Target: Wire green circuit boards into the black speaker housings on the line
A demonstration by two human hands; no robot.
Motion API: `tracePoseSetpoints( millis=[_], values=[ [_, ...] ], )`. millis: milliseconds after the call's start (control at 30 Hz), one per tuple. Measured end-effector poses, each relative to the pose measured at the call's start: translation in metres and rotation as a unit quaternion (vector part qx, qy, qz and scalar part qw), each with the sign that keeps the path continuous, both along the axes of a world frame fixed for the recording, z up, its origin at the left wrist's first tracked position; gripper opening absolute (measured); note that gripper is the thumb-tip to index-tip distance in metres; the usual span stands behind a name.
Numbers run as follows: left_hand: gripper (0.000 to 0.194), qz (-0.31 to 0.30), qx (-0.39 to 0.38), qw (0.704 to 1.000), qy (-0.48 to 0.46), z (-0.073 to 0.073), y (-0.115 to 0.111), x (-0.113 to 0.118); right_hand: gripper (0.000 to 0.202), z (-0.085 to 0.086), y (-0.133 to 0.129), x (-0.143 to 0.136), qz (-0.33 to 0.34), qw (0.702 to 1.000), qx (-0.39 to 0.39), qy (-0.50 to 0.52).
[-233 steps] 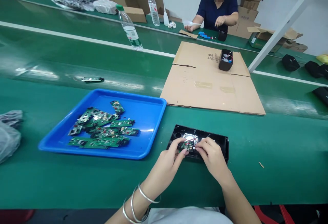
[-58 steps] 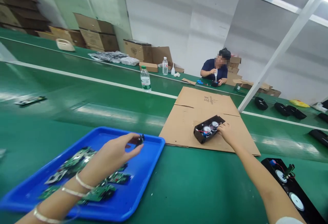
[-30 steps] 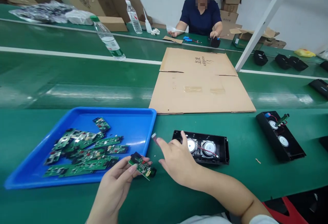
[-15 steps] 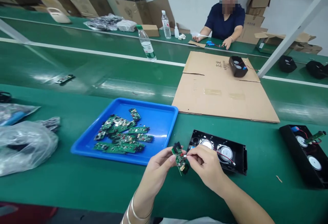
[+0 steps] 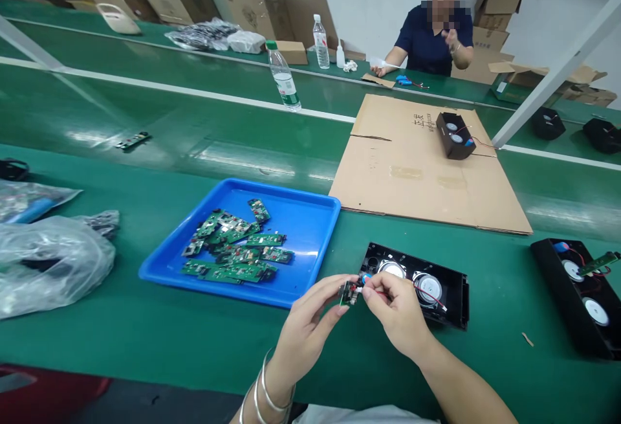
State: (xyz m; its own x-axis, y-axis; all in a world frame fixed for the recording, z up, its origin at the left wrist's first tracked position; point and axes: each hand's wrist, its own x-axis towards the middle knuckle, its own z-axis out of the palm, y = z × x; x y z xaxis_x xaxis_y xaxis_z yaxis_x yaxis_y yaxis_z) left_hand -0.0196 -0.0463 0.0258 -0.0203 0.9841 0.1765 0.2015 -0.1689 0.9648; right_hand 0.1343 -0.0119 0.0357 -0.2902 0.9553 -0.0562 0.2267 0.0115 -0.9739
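Between thumb and fingers, my left hand (image 5: 310,323) grips a small green circuit board (image 5: 348,294), turned nearly edge-on. My right hand (image 5: 398,312) pinches a wire connector (image 5: 359,289) with red wire against the board's red part; whether it is plugged in I cannot tell. Just behind my hands lies an open black speaker box (image 5: 453,304) with two round speakers (image 5: 429,289), a blue part partly hidden by my fingers, and a loose red-and-black wire ending in a white plug. To the left, a blue tray (image 5: 162,268) holds several more circuit boards (image 5: 242,273).
Another speaker box (image 5: 557,301) with a board on it stands at the right. A cardboard sheet (image 5: 407,197) bears a smaller black box (image 5: 455,136). Plastic bags (image 5: 53,262) lie left. A bottle (image 5: 284,78) stands beyond the tray. Across the bench sits a co-worker (image 5: 431,42).
My left hand has tilted the circuit board from face-on to nearly edge-on, with my right hand still at its connector. The co-worker has raised one hand from the bench.
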Motion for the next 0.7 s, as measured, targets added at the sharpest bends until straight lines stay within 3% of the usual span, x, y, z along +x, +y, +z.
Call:
tracePoseSetpoints(
  millis=[267, 700],
  values=[
    [0.028, -0.033, 0.1, 0.993, 0.048, -0.013, -0.003, -0.001, 0.02, 0.004, -0.002, -0.002, 0.001, 0.999, -0.05, 0.021],
    [0.03, -0.034, 0.128, 0.988, 0.084, -0.018, -0.002, 0.002, 0.019, 0.003, -0.004, -0.001, -0.011, 0.999, -0.042, 0.028]
  ],
)
